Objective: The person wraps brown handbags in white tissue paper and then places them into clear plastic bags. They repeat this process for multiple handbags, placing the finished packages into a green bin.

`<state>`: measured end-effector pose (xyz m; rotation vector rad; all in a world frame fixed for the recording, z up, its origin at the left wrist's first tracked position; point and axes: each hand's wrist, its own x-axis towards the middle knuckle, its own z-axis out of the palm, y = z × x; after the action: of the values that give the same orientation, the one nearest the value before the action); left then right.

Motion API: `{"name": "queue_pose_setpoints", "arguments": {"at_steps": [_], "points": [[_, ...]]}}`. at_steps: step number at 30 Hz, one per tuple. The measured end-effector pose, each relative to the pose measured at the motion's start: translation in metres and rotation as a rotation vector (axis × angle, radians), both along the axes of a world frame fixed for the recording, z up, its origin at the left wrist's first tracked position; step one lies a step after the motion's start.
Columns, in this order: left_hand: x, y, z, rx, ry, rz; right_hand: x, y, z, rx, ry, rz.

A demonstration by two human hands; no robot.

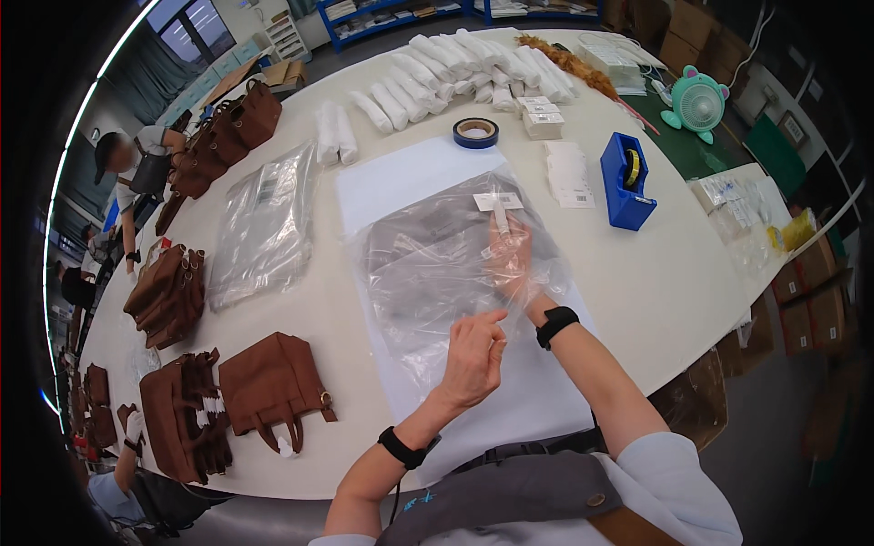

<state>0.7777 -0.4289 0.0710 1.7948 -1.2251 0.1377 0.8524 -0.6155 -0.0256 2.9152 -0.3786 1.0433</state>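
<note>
Head view: clear bag [437,273] lies flat on a white sheet [410,177], mouth toward the person. Right hand [510,255] is shoved inside it, fingers spread to hold it open. Left hand [473,357] pinches the bag's near edge, pulling it taut. Brown bags [273,387] wait at left, tape dispenser [626,182] handy at right.

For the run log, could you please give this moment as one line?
right hand inside clear plastic bag | left hand pinching bag's edge | brown handbag beside
</note>
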Motion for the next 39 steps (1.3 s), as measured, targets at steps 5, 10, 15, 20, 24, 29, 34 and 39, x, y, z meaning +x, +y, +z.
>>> {"name": "queue_pose_setpoints", "arguments": {"at_steps": [5,10,15,20,24,29,34,39], "points": [[-0.005,0.0,-0.006,0.083,-0.052,-0.023,-0.036,0.009,-0.005,0.155,0.196,0.174],[-0.01,0.011,-0.012,0.353,-0.225,0.024,-0.094,0.028,0.059,0.259,0.684,0.227],[0.006,0.036,-0.026,0.74,0.654,-0.321,-0.216,-0.003,0.074,0.187,1.156,0.396],[0.065,0.088,-0.046,-0.21,0.491,0.71,-0.234,-0.043,0.156,0.871,1.038,0.249],[0.082,0.11,-0.065,0.016,1.306,0.589,-0.179,-0.028,0.167,0.769,0.446,0.214],[0.015,0.098,-0.056,0.134,1.391,0.417,-0.098,0.016,0.079,0.29,0.461,0.402],[-0.045,0.153,-0.069,0.302,1.484,0.316,-0.088,0.037,0.012,0.267,0.573,0.419],[-0.057,0.174,-0.061,0.207,1.455,0.373,-0.106,0.054,0.012,0.271,0.614,0.452]]}}
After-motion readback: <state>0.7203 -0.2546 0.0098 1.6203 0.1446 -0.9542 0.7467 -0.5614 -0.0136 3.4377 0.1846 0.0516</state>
